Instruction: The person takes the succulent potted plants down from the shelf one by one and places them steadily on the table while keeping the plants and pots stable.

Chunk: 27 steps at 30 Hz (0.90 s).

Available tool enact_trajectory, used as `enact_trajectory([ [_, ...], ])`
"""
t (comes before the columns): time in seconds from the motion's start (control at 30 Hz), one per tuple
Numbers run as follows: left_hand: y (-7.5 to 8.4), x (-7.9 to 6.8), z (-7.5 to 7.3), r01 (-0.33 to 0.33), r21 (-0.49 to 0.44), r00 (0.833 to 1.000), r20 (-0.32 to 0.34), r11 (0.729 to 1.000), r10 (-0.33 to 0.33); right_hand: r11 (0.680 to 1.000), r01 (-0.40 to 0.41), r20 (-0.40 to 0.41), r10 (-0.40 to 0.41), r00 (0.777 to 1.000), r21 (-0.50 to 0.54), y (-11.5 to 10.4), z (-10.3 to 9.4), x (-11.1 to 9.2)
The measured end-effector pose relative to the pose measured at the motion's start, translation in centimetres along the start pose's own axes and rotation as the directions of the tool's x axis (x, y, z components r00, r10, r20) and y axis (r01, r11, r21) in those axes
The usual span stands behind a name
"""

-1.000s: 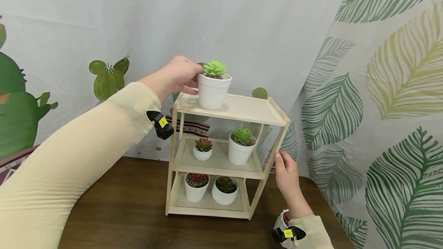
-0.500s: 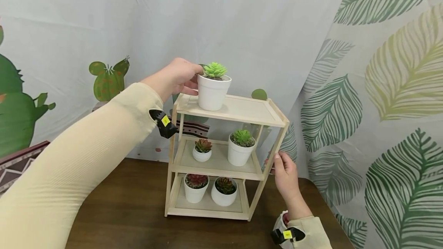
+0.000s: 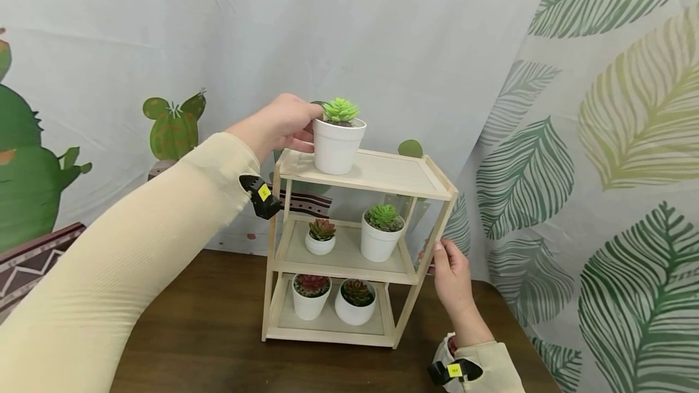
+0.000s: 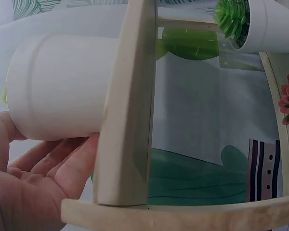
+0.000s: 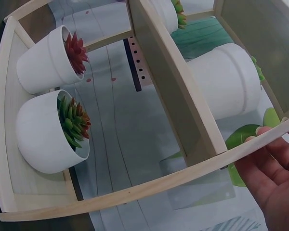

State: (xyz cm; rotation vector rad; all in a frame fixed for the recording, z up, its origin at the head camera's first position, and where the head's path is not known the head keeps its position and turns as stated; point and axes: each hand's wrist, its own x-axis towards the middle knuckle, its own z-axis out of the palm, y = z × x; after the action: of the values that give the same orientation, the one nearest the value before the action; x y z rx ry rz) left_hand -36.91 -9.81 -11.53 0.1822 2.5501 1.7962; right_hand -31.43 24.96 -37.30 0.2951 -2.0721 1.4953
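My left hand [image 3: 289,120] holds a white potted succulent [image 3: 337,147] with bright green leaves, thumb at the rim and fingers along its left side. The pot stands upright at the left end of the top board of a wooden three-tier shelf [image 3: 390,171]. In the left wrist view the pot's base [image 4: 82,86] meets that board. My right hand [image 3: 452,275] holds the shelf's front right post at middle-tier height; the right wrist view shows its fingers [image 5: 265,166] against the wood.
On the middle tier are a small reddish succulent [image 3: 320,237] and a larger green one [image 3: 381,234]. Two more potted succulents, one red [image 3: 311,298] and one dark [image 3: 355,303], occupy the bottom tier. Another white pot [image 3: 443,353] is partly hidden by the right wrist on the brown table [image 3: 218,332].
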Motion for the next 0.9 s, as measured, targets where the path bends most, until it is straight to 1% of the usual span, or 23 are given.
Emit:
enact_trajectory([
  [0.27,0.25,0.02,0.32,-0.04,0.066,0.999,-0.024,0.997,0.042,1.0,-0.002,-0.001,0.002,1.0,0.023,-0.17,-0.06,0.04],
  [0.53,0.11,-0.15,0.63,-0.025,0.096,0.996,-0.084,0.995,0.033,0.999,-0.004,-0.005,0.004,1.0,0.041,-0.07,0.04,0.04],
  [0.7,0.07,-0.27,0.8,-0.052,0.124,0.993,-0.101,0.991,0.065,0.999,-0.005,-0.01,0.005,1.0,0.053,-0.04,0.05,0.03],
  [0.9,-0.1,-0.35,0.78,-0.045,0.095,0.993,-0.107,0.994,0.055,1.0,0.01,-0.002,-0.01,1.0,0.025,0.11,0.21,0.06],
])
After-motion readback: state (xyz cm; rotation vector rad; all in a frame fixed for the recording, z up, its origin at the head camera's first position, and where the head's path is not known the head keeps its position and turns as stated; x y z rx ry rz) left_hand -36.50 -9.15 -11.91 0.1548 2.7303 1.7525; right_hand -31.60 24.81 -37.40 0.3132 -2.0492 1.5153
